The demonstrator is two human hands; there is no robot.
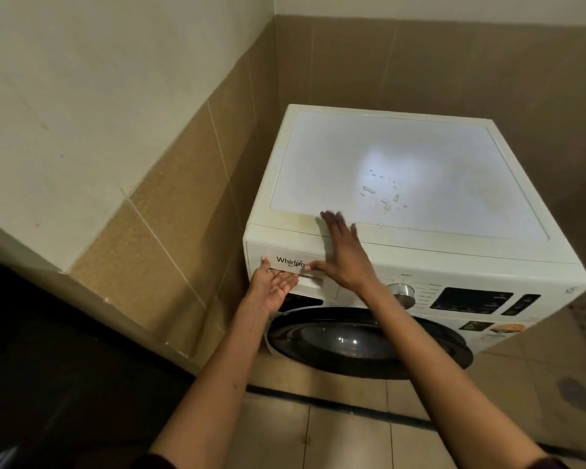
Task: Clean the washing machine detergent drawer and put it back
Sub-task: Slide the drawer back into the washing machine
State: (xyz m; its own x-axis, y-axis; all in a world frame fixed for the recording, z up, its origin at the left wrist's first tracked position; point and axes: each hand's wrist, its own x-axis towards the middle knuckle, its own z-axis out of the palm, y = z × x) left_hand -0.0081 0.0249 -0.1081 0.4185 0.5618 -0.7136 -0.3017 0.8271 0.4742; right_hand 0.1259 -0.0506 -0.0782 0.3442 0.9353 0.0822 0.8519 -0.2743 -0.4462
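Drawer (285, 263) is sitting flush in the washer (454, 255), top left of the front, so its compartments are hidden. We are laying the right hand (344, 252) flat over the top edge, fingers spread, thumb on the drawer face, likely bracing the machine. Left hand (274, 286) is lying palm up, fingers loose, tips at the handle recess. Droplets (383, 196) are sitting on top.

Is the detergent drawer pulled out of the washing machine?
No, the detergent drawer sits flush in the front of the washing machine.
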